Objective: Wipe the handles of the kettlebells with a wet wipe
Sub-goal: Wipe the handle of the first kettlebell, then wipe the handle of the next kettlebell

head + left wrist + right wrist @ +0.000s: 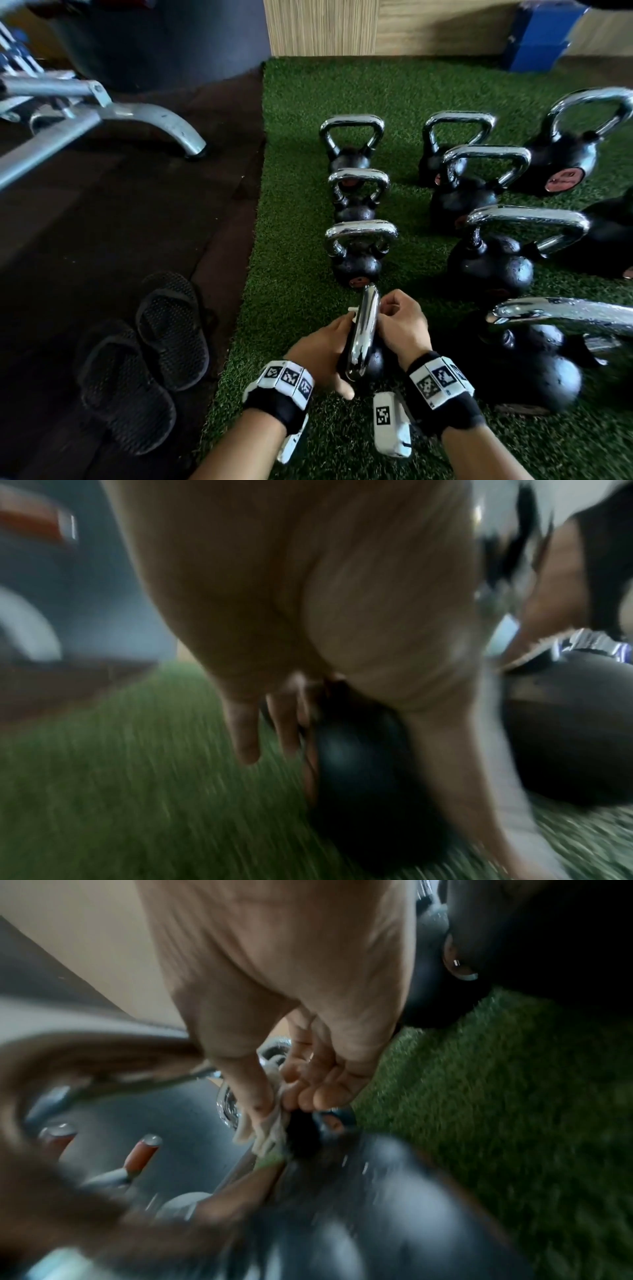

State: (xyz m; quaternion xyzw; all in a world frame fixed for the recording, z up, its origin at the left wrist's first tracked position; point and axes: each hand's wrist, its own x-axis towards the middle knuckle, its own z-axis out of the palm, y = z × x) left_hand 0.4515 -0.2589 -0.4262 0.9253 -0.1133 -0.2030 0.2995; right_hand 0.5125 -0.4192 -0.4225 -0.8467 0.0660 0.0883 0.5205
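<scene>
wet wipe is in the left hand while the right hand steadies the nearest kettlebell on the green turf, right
Not quite: the wet wipe is pinched in the right hand, as the right wrist view shows. The left hand is the one steadying the nearest kettlebell, which does sit on the green turf.

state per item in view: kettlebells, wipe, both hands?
nearest kettlebell: on turf, handle gripped by both hands
wet wipe: crumpled, pinched against that handle
left hand: holds the handle's left side
right hand: pinches the wipe
other kettlebells: upright on turf, untouched
sandals: paired on dark mat
</scene>
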